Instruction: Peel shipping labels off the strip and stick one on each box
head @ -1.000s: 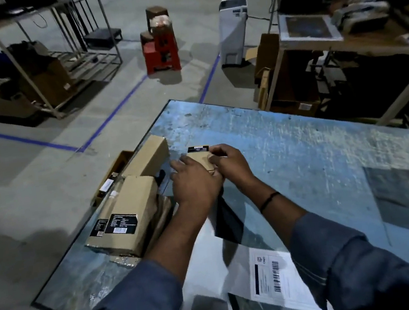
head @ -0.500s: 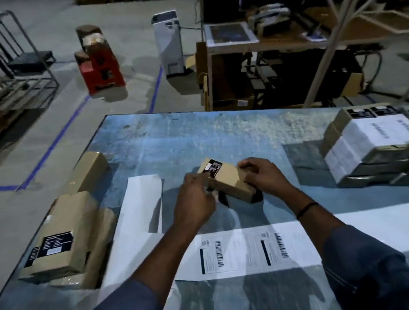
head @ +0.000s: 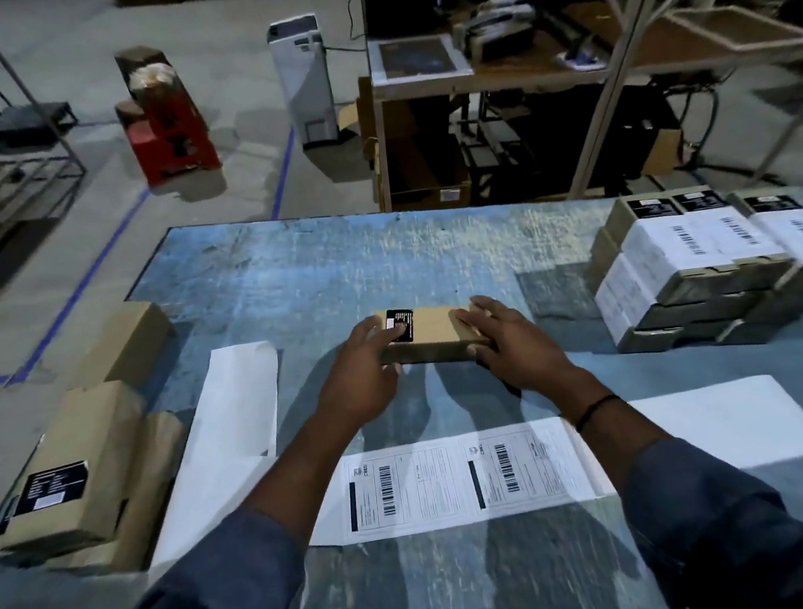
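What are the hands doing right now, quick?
Left hand: grips the left end of the small brown box.
Right hand: grips the same box's right end.

Brown box [head: 435, 333] lying flat; label strip [head: 654, 430] flat just nearer, two printed labels [head: 405, 486] on it.

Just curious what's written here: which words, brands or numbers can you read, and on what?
"CRED", probably: on each label of the label strip.
Its barcodes and small print: too small.
Black sticker on the centre box: blurred.
White labels on the stacked boxes: unreadable.
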A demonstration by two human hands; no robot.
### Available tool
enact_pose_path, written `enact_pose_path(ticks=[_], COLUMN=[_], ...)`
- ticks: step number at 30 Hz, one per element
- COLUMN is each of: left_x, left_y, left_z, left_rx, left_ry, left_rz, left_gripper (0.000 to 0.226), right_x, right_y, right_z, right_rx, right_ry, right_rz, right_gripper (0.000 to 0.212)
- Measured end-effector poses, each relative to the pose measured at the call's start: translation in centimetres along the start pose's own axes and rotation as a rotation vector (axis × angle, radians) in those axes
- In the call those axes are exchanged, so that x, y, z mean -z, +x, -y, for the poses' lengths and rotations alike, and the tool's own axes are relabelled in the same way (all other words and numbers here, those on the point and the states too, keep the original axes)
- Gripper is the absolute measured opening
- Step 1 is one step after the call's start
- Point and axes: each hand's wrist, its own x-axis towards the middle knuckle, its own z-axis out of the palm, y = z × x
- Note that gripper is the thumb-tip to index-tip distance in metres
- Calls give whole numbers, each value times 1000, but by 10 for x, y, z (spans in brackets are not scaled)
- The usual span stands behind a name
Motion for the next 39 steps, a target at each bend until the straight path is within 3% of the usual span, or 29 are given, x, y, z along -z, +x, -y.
enact_pose_path(ticks=[6,8,11,15,19,21,24,28,30,34,39], left_x=[16,28,44,56,69,78,90,99,98,88,79], left_y=[-17,-31,-56,-80,-82,-78,-74,-81,-84,-92,-97], left_z=[0,10,29,46,51,50,52,44,43,46,50], left_rx=[48,123,206,220,257,283,260,229,213,78,-10], left_ry=[-78,12,263,384,416,363,151,-277,-416,-541,-557], left_rz=[-14,33,232,314,467,557,664,700,701,696,700], left_gripper=[47,42,30,25,41,43,28,6,7,21,6], right_x=[-11,-14,-28,-54,-69,-70,-67,-56,-53,-51,-56], right_y=[-5,-17,-47,-87,-108,-114,-117,-116,-118,-122,-127], right_z=[11,26,58,103,138,152,167,181,187,195,195], right_rx=[-35,-57,22,85,59,7,-93,-216,-275,-328,-369], right_ry=[-124,-114,31,231,397,451,512,626,700,799,853], right_rz=[-78,-188,-328,-173,-46,-46,-44,-69,-73,-79,-95], right_gripper=[59,62,55,45,37,29,18,18,24,37,34])
